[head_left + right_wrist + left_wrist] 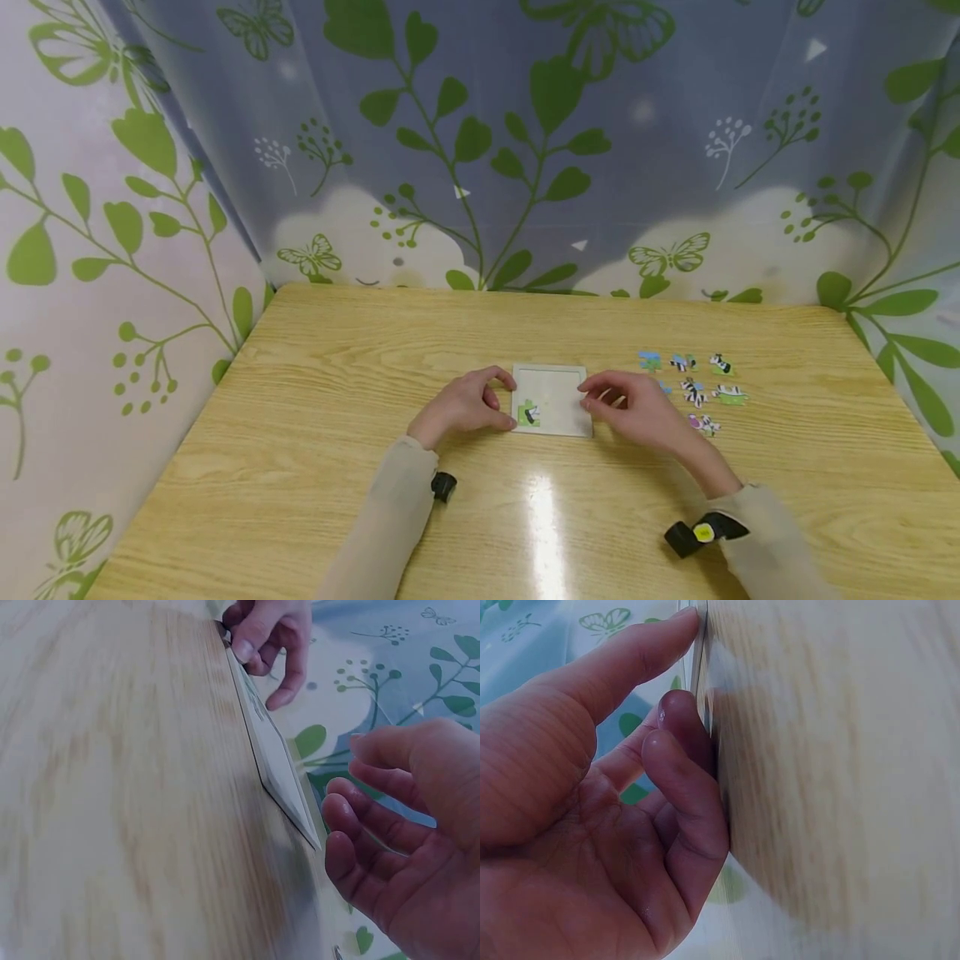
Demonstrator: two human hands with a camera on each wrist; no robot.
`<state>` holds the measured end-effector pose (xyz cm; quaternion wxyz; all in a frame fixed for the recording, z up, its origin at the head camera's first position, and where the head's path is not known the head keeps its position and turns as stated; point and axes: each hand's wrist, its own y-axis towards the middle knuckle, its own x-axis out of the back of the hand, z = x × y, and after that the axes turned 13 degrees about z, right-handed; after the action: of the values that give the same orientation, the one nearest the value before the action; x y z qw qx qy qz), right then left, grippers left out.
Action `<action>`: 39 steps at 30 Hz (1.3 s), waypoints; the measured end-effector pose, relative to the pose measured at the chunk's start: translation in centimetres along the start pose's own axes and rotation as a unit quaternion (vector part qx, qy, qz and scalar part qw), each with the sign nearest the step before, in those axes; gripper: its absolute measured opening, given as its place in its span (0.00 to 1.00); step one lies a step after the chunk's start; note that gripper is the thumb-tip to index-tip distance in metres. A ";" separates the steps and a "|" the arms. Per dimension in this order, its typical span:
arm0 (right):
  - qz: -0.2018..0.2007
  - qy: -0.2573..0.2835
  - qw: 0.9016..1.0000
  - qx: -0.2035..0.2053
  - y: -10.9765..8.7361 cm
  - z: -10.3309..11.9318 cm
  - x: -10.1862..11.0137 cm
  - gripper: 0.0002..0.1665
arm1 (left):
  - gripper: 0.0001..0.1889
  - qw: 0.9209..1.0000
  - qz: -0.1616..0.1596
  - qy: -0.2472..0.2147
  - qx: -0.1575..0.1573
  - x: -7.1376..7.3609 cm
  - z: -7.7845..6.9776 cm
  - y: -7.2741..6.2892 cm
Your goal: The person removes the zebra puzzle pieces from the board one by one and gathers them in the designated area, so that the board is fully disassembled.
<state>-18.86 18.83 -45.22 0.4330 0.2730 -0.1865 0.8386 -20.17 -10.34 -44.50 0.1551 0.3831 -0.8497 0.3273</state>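
A small pale puzzle tray (551, 369) with a raised rim lies flat on the wooden table. One green piece with a black-and-white print (529, 414) sits in its lower left corner. My left hand (470, 404) touches the tray's left edge with thumb and forefinger apart; in the left wrist view, its other fingers (697, 802) bend against the tabletop. At the tray's right edge, my right hand (633, 408) has loosely bent fingers. The right wrist view shows this hand (420, 840) just off the tray (281, 765), with nothing visible between thumb and fingers.
Several loose puzzle pieces (729, 393) lie right of the tray, partly behind my right hand. The wooden table (360, 333) ends at a patterned curtain (495, 150) at the back and sides. Black straps (693, 535) are on both wrists.
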 end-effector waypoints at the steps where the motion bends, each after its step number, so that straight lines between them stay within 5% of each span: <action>1: 0.002 0.001 1.000 0.004 0.2 0.2 -0.2 0.11 | 0.24 1.000 -0.001 0.001 0.001 0.0 0.0 0.0; 10: 0.020 0.010 1.000 0.012 1.6 1.3 -1.9 0.10 | 0.24 1.000 -0.003 0.001 0.008 0.0 -0.1 0.2; 26: 0.016 -0.061 0.998 0.018 3.3 1.4 -4.1 0.07 | 0.24 1.000 0.001 0.008 0.006 0.0 -0.2 0.1; 39: 0.016 -0.103 0.994 -0.034 3.5 2.2 -4.6 0.08 | 0.24 1.000 -0.001 0.002 0.010 0.1 -0.1 0.2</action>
<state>-18.97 12.81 -46.64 0.4072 0.3401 -0.2623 0.8061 -20.33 -10.22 -44.47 0.1529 0.3848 -0.8459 0.3361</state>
